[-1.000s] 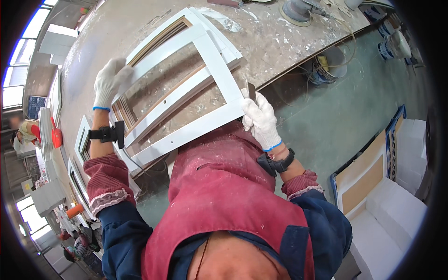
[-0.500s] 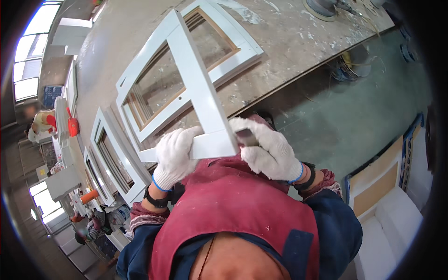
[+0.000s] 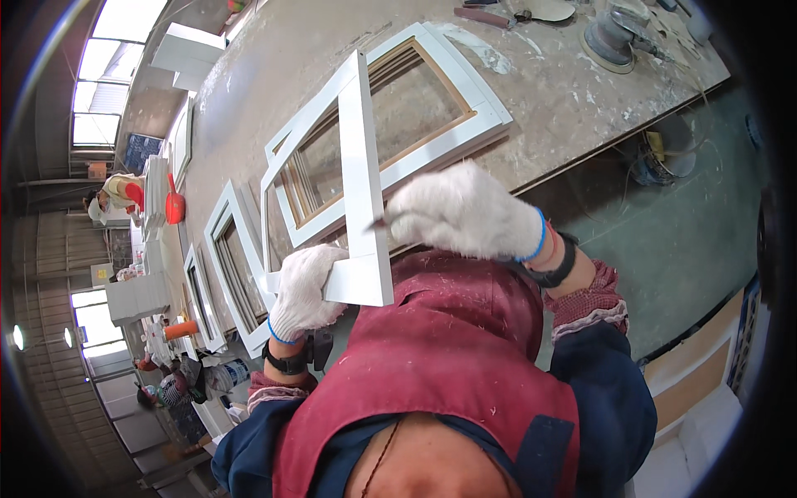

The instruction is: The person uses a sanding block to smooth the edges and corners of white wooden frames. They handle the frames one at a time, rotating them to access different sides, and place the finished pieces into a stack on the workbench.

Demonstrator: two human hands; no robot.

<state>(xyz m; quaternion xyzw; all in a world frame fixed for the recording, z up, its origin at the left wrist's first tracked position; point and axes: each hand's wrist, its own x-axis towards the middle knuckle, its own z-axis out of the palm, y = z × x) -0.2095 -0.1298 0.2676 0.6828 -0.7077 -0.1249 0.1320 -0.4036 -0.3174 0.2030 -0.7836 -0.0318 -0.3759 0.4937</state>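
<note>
Half a second ago the right hand (image 3: 469,214) was down by the near corner of the white frame (image 3: 365,191), with a flat dark piece (image 3: 378,224) plain to see between thumb and fingers. Now it has moved up the outer side, and only a dark tip pokes out at the fingertips, right at the frame's edge; whether it touches I can't tell, as the hand is blurred. To my eye the work has passed from the corner to that long edge.

The left hand (image 3: 303,290) stays put, its gloved fingers wrapped round the near end of the frame, just left of the view's centre. The right fingers look curled shut on the dark piece. The white frame stands tilted, its near corner raised over the apron, its far part overlapping a second frame (image 3: 490,129) that lies on the counter (image 3: 573,124) in the upper middle.

A second ago it was a different picture: the held frame lay much flatter, the left hand was out at its far left side, and the right was at the near right corner. The view has swung too, so the sander (image 3: 610,41) now sits farther right at the top.
</note>
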